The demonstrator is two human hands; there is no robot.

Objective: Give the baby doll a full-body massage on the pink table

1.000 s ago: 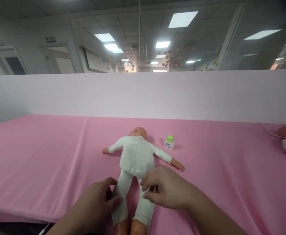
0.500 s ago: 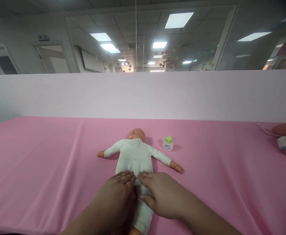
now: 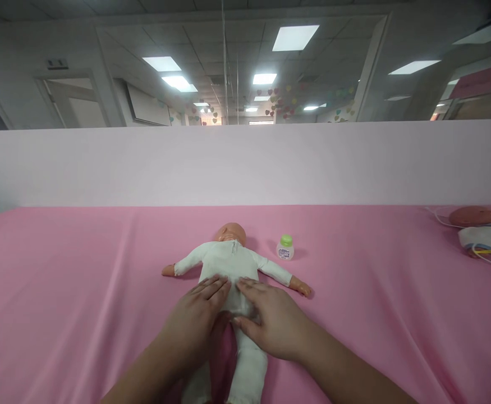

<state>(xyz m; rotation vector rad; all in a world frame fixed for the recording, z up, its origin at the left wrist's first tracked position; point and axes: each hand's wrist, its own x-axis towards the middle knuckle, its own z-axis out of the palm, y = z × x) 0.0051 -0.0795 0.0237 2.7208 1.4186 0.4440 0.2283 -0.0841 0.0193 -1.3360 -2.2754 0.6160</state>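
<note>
A baby doll (image 3: 232, 258) with a white cloth body lies stretched out in front of me, head away from me and arms spread to the sides. Flat on the left side of its lower torso rests my left hand (image 3: 198, 314), fingers extended. My right hand (image 3: 272, 320) lies on the right side of the torso, fingers straight and thumb apart near the doll's hip. Neither hand grips anything. Beyond the doll's arm on the right stands a small clear bottle (image 3: 285, 248) with a green cap and a printed label.
A pink sheet (image 3: 68, 292) with folds covers the table. At the far right lies another doll (image 3: 481, 224) with white tubing and blue and yellow parts. A low white partition (image 3: 245, 163) runs along the back, with glass above it.
Both hands have slid up the doll from the hips to the lower torso, and more of its legs now shows. The view has turned slightly to the right.
</note>
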